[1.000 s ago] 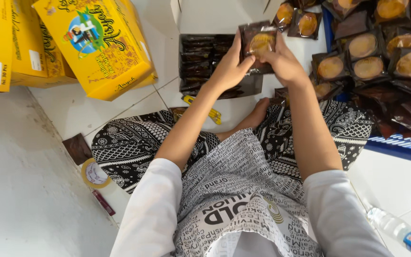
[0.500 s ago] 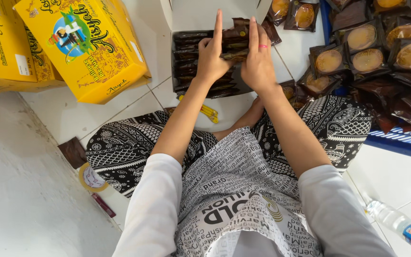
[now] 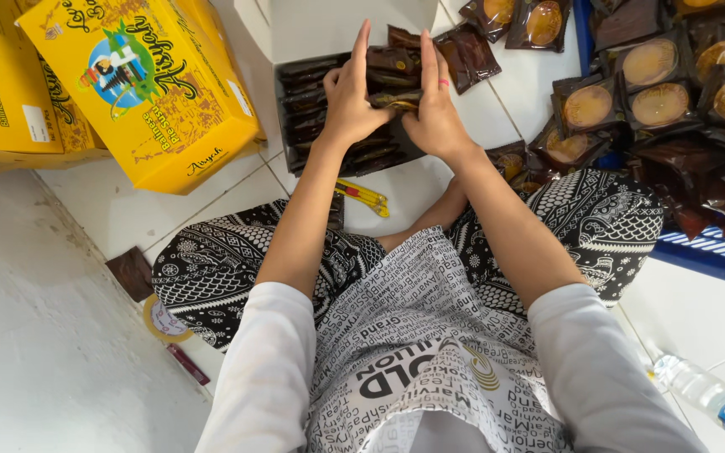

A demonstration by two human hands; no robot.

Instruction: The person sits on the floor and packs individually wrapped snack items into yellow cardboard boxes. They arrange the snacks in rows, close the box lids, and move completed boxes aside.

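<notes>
Brown snack packets (image 3: 393, 77) are getting squeezed between both hands, left hand (image 3: 347, 99) and right hand (image 3: 434, 113) (flat-fingered grip), inside the open box (image 3: 295, 105).

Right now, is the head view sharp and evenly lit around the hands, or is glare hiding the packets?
Head view: even, soft light, only faint shadows under the arms; both hands, left and right, look sharp on the packets in the box; mild sheen on loose wrappers, nothing hidden; wide-lens bending at the edges, where the yellow cartons lean.
</notes>
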